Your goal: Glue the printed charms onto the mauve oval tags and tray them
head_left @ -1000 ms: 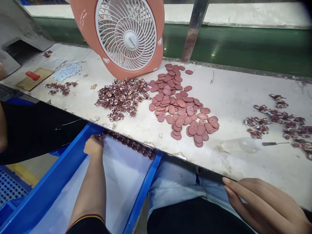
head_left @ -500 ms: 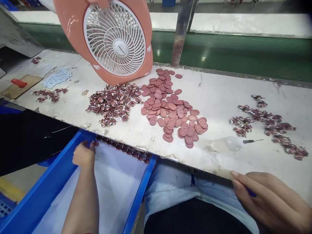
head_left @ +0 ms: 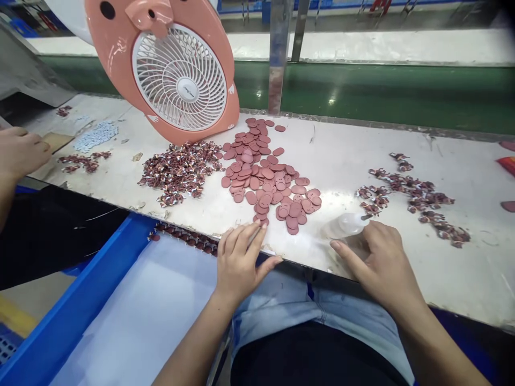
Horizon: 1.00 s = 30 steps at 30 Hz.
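Note:
My left hand (head_left: 241,260) rests at the table's front edge, fingers stretched and thumb apart. Its fingertips touch the near end of a pile of reddish-brown oval discs (head_left: 265,172), some with small holes. On the right, my right hand (head_left: 380,260) is spread beside a translucent squeeze bottle (head_left: 343,225) lying on its side. The bottle's dark tip is by the index finger, and its needle is hidden. Small brown-and-white figures lie in a loose group (head_left: 422,193) beyond this hand and in a heap (head_left: 177,171) left of the discs.
An orange animal-shaped fan (head_left: 231,115) stands behind the heap. Below the table edge, a blue tray (head_left: 90,300) holds white paper and rows of brown pieces (head_left: 193,238). Another person's hand (head_left: 22,153) is at far left, near pale blue bits (head_left: 96,135). A metal post (head_left: 276,80) rises behind.
My left hand has left the tray's upper corner and moved right to the discs. My right hand has moved up and left to the bottle. Another person's hand has appeared at left.

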Available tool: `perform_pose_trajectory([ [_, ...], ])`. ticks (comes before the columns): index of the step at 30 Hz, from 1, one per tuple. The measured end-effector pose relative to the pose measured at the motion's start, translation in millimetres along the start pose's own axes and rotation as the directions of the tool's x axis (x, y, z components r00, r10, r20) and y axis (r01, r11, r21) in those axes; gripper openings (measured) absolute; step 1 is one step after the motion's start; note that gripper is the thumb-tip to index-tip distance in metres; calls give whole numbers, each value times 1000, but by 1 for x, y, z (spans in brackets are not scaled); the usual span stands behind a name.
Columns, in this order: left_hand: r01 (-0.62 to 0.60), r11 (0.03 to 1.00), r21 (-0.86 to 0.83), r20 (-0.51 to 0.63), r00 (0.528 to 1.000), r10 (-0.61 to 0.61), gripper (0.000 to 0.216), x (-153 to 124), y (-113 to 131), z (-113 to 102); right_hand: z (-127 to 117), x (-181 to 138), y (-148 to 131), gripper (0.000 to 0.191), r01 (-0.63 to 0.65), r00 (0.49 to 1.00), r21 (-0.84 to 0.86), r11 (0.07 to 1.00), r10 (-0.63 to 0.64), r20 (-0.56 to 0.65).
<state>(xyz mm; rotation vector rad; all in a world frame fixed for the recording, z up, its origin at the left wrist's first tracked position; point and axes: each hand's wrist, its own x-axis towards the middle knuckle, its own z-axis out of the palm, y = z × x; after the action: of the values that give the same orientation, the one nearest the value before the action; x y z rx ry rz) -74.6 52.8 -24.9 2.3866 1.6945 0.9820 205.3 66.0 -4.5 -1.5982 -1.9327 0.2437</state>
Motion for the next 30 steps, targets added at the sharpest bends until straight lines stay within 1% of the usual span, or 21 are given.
perform_pose_trajectory([
  [2,66,994,-87,22,998,-65,59,-8,-1,3,0,0,-2,30,-59,998,87,995,60,-5],
  [4,154,966,-209,38,988,-149,44,-15,-4,2,-1,-3,-2,30,-111,994,179,977,113,-2],
  [6,262,901,-347,73,965,-252,25,-18,-2,-1,-4,-6,-3,32,-121,992,302,946,125,6],
  [8,339,837,-430,98,939,-330,15,-18,7,-4,-8,-8,-6,33,-104,993,500,860,119,2],
  [10,400,763,-508,74,903,-424,10,-15,24,-8,-12,-7,-11,36,-80,995,684,725,104,6],
  [11,434,695,-573,69,870,-487,7,-12,34,-11,-14,-7,-14,39,-84,995,766,638,99,27],
  [12,468,587,-661,86,824,-560,4,-9,46,-13,-15,-6,-18,41,-100,994,825,556,94,57],
  [13,496,439,-749,145,769,-622,3,-6,57,-16,-17,-6,-22,41,-126,992,865,485,89,95],
  [14,511,279,-813,228,720,-656,7,-2,67,-18,-17,-7,-26,38,-158,987,891,426,85,135],
  [15,518,140,-844,312,686,-658,10,0,76,-20,-17,-8,-30,35,-192,981,900,391,85,172],
  [16,522,31,-852,383,664,-642,14,2,84,-22,-17,-10,-35,32,-223,975,895,387,86,206],
  [17,526,-40,-850,434,653,-620,16,3,90,-23,-16,-12,-39,29,-255,967,876,408,90,240],
  [18,531,-82,-844,467,650,-599,17,3,94,-23,-16,-15,-44,27,-297,954,859,417,91,285],
  [20,541,-125,-832,507,648,-568,15,-1,101,-22,-14,-19,-55,26,-375,924,835,403,90,371],
  [22,529,-141,-837,509,659,-554,12,-7,106,-17,-10,-22,-65,30,-443,895,830,339,106,434],
  [25,471,-117,-874,453,707,-543,13,-15,112,-10,-3,-27,-77,30,-462,885,863,207,170,433],
  [26,466,-105,-878,444,716,-538,14,-16,113,-8,-1,-28,-79,28,-454,887,873,180,183,424],
  [27,477,-95,-874,449,715,-536,14,-17,113,-8,0,-29,-79,26,-446,890,880,161,188,416],
  [28,503,-82,-860,464,706,-535,14,-17,113,-8,1,-30,-79,24,-441,892,883,159,184,412],
  [29,534,-52,-844,477,702,-530,13,-17,111,-9,1,-31,-76,22,-437,895,882,179,180,407],
  [30,561,11,-828,476,712,-516,12,-16,109,-12,0,-31,-73,21,-429,901,877,216,176,397],
])
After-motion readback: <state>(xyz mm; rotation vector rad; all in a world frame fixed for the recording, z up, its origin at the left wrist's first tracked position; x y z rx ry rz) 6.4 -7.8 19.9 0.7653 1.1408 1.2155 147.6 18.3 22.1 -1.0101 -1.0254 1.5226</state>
